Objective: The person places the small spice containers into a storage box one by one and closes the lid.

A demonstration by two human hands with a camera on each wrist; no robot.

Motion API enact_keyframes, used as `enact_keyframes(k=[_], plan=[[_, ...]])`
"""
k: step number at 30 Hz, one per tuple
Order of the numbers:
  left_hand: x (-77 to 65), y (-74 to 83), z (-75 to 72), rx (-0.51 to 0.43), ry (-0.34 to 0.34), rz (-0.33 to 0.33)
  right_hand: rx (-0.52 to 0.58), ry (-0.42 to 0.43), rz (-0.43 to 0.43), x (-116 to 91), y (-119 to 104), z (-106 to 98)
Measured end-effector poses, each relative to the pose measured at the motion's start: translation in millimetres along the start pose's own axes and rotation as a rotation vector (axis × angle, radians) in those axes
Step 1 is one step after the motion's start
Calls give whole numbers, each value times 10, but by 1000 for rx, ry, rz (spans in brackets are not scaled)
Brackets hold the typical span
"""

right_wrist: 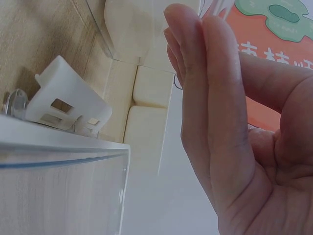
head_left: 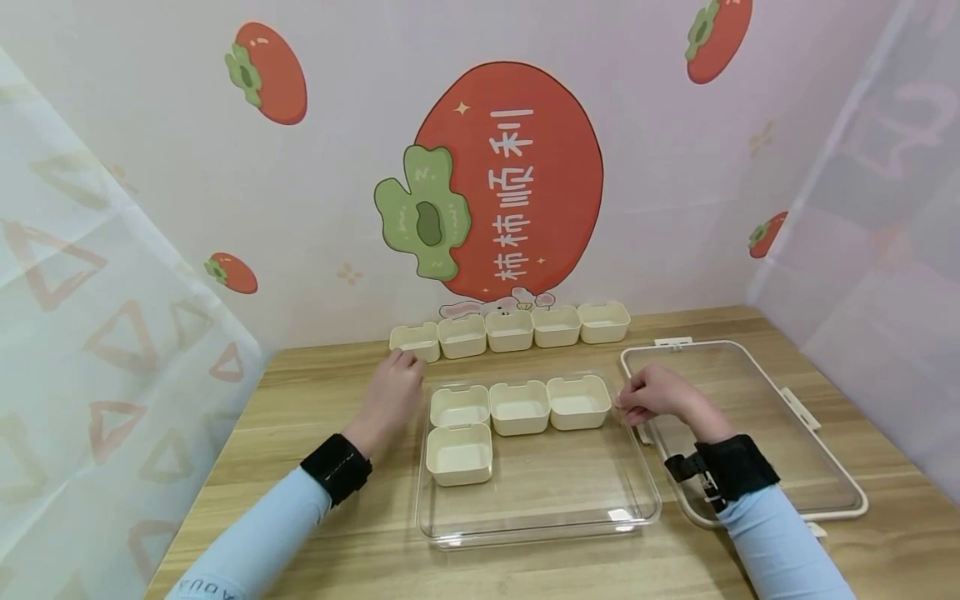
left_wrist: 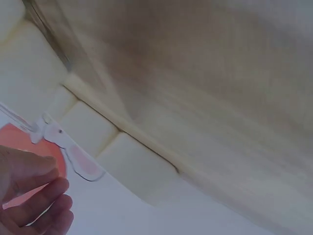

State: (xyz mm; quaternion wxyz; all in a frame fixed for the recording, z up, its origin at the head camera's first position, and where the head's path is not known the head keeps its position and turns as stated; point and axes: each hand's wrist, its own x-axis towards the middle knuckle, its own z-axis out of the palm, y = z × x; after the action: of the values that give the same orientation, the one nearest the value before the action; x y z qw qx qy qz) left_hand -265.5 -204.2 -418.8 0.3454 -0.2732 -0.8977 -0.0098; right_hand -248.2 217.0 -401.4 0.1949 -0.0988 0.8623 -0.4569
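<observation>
At the wood-grain table's (head_left: pixel 322 387) back: five cream, rounded-rectangular plastic cups (head_left: pixel 510 339) stand in line.
Clear rectangular plastic tray (head_left: pixel 540 527): four matching cups (head_left: pixel 520 423), three across the back, one forward at left.
Left hand (head_left: pixel 392 393): loosely curled, visibly pinching nothing, by the leftmost cup (head_left: pixel 415 335); contact unclear.
Right hand (head_left: pixel 662 392): straight fingers pressed together, near the tray's back-right corner.
Cup handling: level grip, straight lowering probably suits.
Edges: white-framed clear lid (head_left: pixel 742 400) crowds the tray's right; room opens front-right inside.
</observation>
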Motion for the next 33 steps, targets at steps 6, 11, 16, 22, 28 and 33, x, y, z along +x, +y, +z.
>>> enact_keyframes(k=[6, 11, 16, 22, 28, 33], plan=[[114, -190, 107, 48, -70, -64, -2, -2, 1, -1, -3, 6], [173, -318, 187, 89, -115, -68, -1, -1, 3, 3, -6, 7], [217, -387, 259, 78, -189, -94, -3, 7, 7, 2, -11, 2], [233, -457, 332, 79, -280, -147, 6, -4, 7, 7, -9, 7], [228, -518, 377, 125, -337, -147, 2, 3, 9, 14, -3, 11], [232, -536, 404, 158, -327, -127, -1, 13, 11, 12, -4, 8]])
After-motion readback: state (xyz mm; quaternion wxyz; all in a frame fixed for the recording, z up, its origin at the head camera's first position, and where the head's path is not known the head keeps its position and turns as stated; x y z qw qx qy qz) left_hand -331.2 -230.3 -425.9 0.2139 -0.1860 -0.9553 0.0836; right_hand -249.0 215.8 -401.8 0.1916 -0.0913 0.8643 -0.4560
